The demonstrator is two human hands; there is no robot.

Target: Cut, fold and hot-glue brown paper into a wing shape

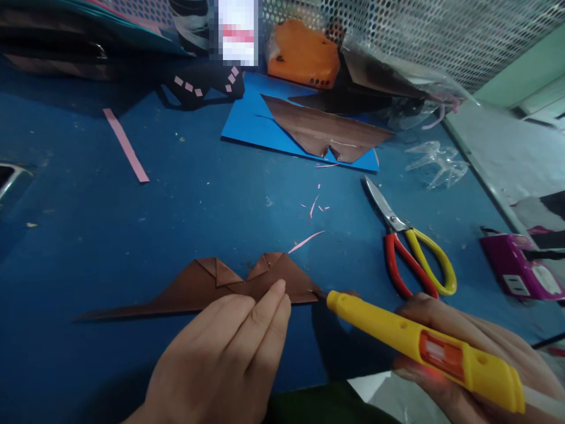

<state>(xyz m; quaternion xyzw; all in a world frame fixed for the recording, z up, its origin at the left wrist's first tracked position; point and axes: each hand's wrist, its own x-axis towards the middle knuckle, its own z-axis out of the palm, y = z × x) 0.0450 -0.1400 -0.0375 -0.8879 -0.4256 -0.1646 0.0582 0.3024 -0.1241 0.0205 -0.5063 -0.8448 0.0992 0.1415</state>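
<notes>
A folded brown paper piece (247, 291) with two raised humps lies near the front of the blue table, its long thin point stretching left. My left hand (225, 347) rests flat on its lower edge, fingers extended and side by side. In my right hand (463, 347) is a yellow hot glue gun (379, 318), with a whitish stick at its back and an orange-red window lit. Its dark nozzle touches or nearly touches the right end of the brown piece. Scissors (397, 229) with one red and one yellow handle lie just beyond my right hand.
Behind, another brown paper piece (326, 129) lies on a blue sheet (251, 123). Pink scraps (306, 241) and a pink strip (126, 144) are on the table. An orange packet (304, 56) leans by the perforated metal panel (410, 29). A purple box (523, 265) is at right.
</notes>
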